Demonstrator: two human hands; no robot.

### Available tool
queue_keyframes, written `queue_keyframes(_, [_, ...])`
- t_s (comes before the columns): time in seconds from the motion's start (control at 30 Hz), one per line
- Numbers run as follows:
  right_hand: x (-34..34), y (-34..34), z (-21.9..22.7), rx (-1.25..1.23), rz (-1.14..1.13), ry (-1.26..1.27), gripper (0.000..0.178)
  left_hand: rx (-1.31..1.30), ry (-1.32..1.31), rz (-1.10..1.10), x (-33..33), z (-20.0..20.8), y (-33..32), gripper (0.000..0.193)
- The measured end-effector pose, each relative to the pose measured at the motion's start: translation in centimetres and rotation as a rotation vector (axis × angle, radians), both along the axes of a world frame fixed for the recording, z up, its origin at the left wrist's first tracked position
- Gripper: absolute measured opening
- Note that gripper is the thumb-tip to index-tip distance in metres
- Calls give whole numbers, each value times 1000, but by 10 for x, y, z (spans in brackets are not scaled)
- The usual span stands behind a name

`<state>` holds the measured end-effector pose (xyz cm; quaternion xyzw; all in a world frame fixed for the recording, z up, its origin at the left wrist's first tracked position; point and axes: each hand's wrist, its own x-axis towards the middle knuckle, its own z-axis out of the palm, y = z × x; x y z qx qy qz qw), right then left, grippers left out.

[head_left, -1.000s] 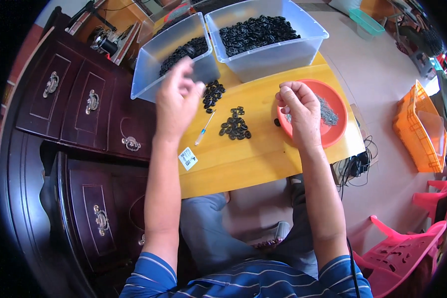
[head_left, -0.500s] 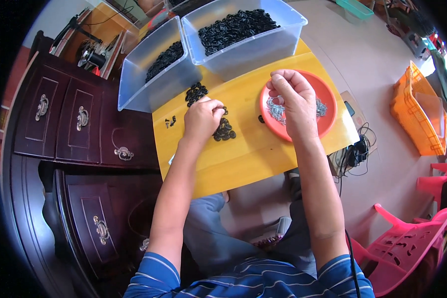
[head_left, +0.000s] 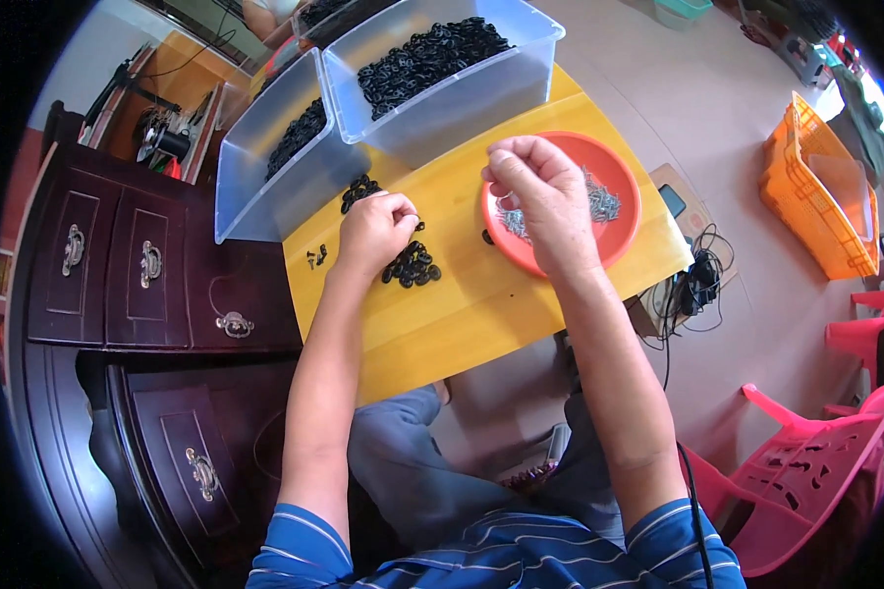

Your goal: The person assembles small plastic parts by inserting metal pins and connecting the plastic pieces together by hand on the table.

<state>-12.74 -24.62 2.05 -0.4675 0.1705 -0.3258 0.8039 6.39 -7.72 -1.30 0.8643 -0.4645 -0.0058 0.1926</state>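
My left hand (head_left: 371, 236) is curled over the yellow table beside a small pile of black ring-shaped pieces (head_left: 413, 265). Its fingertips are pressed together, and whatever they hold is hidden. More black pieces (head_left: 359, 191) lie just beyond that hand. Above a red-orange plastic bowl (head_left: 627, 218) hovers my right hand (head_left: 552, 201), thumb and fingers pinched. Anything in that pinch is too small to make out. Inside the bowl lie many small, thin silvery metal pieces (head_left: 601, 202), partly covered by the right hand.
Two translucent bins (head_left: 442, 123) (head_left: 255, 196) with black pieces stand at the table's far side. A few small pieces (head_left: 317, 256) lie at the table's left. Dark wooden drawers (head_left: 147, 265) flank the left. On the right are tangled cables (head_left: 702, 275), an orange crate (head_left: 820, 201) and a pink chair (head_left: 805, 481).
The whole view has shifted, so table, bins and bowl appear farther left. Both hands keep nearly the same curled poses and places. Part of another person now shows at the top.
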Motion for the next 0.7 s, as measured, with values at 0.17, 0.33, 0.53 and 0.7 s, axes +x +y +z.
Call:
queue_keyframes(0.17, [13,13,-17,-222,111,91,20,-280,433,77,-16,22,-8,6])
queue_keyframes(0.33, [8,24,-5,-165,139,49,19,-438,536,-17,-51,51,-29,8])
queue_keyframes(0.53, [-3,10,-7,-80,65,25,17,-566,706,-111,-74,58,-52,7])
queue_keyframes(0.7, [-14,-5,-2,-105,-23,31,16,-614,796,-154,-89,63,-76,9])
